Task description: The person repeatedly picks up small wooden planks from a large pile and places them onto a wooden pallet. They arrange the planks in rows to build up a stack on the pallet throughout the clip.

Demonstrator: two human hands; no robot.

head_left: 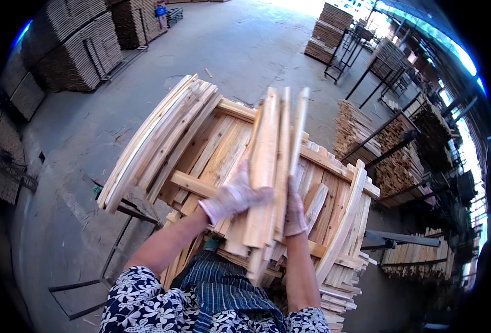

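A loose bundle of wooden slats [266, 166] is upright in front of me, above a larger pile of wood. My left hand [233, 198], in a pale work glove, grips the bundle from the left, its thumb lying across the front slat. From the other side my right hand [295, 210], also gloved, presses against the slats, and its fingers are partly hidden. One slat [300, 127] leans apart from the others at the right. Below the bundle lie rows of boards [223, 147], with crosspieces [193, 183] over them.
Curved wooden strips [151, 133] are stacked at the pile's left end, and another curved strip [342, 222] lies at its right. A metal frame [115, 250] stands at lower left. Tall lumber stacks [93, 53] rise at the far left; more wood piles [390, 158] and dark metal racks line the right.
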